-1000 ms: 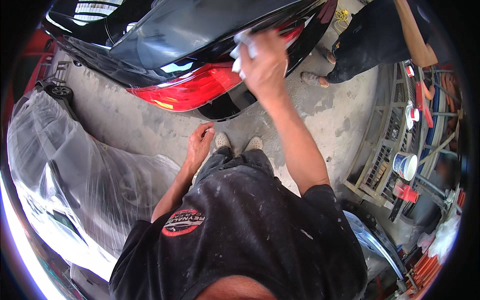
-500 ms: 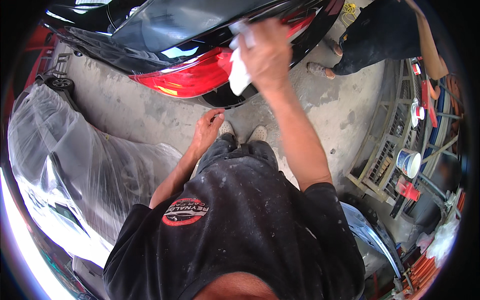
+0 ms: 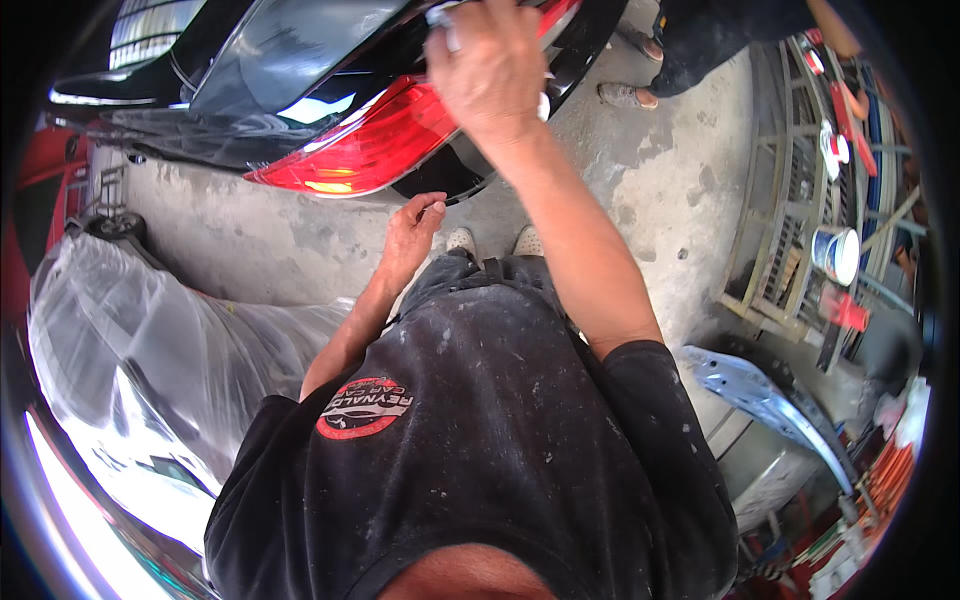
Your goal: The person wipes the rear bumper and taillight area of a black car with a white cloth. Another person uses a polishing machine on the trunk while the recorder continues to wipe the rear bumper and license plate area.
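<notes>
My right hand [image 3: 488, 75] is closed round a white cloth [image 3: 440, 14] over the rear of a black car [image 3: 300, 55]. Only bits of the cloth show past my fingers. Beneath and beside that hand is the car's red tail light [image 3: 350, 145], its lower edge lit yellow. My left hand [image 3: 410, 235] hangs in front of my waist, below the tail light, fingers loosely bent and apart, holding nothing. It looks close to the dark bumper [image 3: 450, 172], but I cannot tell whether they touch.
To the left stands something large under clear plastic sheeting [image 3: 150, 330]. Another person's shoe [image 3: 628, 96] is on the concrete floor at the upper right. A metal rack [image 3: 770, 220], a white bucket [image 3: 836, 254] and a bluish curved panel [image 3: 760, 395] line the right side.
My right hand has moved up and slightly left with the cloth, farther over the car. The car sits higher in view. My left hand remains low and bent.
</notes>
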A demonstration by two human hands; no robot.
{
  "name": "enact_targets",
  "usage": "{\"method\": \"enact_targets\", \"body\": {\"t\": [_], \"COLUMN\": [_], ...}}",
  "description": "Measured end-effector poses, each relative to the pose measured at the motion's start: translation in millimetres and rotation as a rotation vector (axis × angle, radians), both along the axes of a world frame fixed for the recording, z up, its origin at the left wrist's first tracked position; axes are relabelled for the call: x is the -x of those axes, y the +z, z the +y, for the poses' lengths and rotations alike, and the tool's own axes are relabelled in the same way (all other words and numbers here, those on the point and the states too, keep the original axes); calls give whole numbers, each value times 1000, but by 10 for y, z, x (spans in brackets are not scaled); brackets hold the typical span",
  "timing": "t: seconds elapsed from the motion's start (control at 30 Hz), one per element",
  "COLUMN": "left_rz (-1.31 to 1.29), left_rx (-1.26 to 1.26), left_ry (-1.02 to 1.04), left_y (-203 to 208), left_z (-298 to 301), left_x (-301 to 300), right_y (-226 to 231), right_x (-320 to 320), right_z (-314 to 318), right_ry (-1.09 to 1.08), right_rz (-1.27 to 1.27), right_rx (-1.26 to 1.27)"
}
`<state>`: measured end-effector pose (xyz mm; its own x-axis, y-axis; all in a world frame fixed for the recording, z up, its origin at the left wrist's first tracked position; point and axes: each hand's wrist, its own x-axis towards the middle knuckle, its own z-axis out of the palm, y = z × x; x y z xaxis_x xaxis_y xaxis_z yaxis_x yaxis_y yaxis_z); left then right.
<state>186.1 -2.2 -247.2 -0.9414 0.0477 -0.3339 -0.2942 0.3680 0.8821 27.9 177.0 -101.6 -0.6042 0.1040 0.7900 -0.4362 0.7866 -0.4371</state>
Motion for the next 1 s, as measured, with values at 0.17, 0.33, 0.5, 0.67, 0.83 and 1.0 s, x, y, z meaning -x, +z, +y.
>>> {"method": "enact_targets", "body": {"t": [0.17, 0.33, 0.5, 0.67, 0.83, 1.0], "left_rz": [-26, -17, 6, -137, -162, -188], "left_rx": [28, 99, 72, 146, 124, 157], "left_ry": [-132, -197, -260, -512, -639, -639], "left_y": [-23, 173, 36, -50, -54, -147], "left_z": [-204, -353, -602, -829, -805, -936], "left_x": [169, 275, 325, 231, 178, 207], "right_y": [86, 204, 42, 31, -6, -72], "right_x": [-133, -143, -203, -52, -20, 193], "right_z": [-404, -135, -511, -84, -107, -92], "right_ry": [-41, -76, -209, -150, -257, -234], "right_rz": [3, -50, 11, 22, -8, 118], "right_rx": [-78, 164, 12, -38, 125, 272]}}
